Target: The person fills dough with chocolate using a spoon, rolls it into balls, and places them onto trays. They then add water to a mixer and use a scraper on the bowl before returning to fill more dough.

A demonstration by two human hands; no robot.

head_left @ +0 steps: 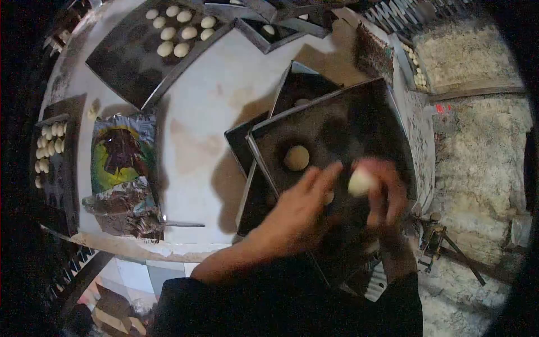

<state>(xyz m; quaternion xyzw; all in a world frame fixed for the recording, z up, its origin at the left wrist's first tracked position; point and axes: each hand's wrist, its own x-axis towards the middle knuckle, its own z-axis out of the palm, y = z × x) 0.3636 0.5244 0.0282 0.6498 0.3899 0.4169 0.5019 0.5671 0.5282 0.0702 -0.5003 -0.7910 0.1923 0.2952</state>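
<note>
Both my hands are over a dark square tray (359,123) that lies on top of other dark trays. My right hand (387,191), blurred, has its fingers around a pale dough ball (362,183). To its left, my left hand (300,210) reaches over the tray with its fingers bent; part of another pale piece (329,196) shows beside its fingertips, and whether it is held is unclear. A flattened round dough piece (296,158) lies on the tray, above my left hand.
An upper-left tray (120,62) carries several dough balls, as does a far-left tray (56,185). A colourful plastic packet (120,163) lies on the white table (196,129). More trays (258,36) stand at the back, and a rough wall (471,151) is on the right.
</note>
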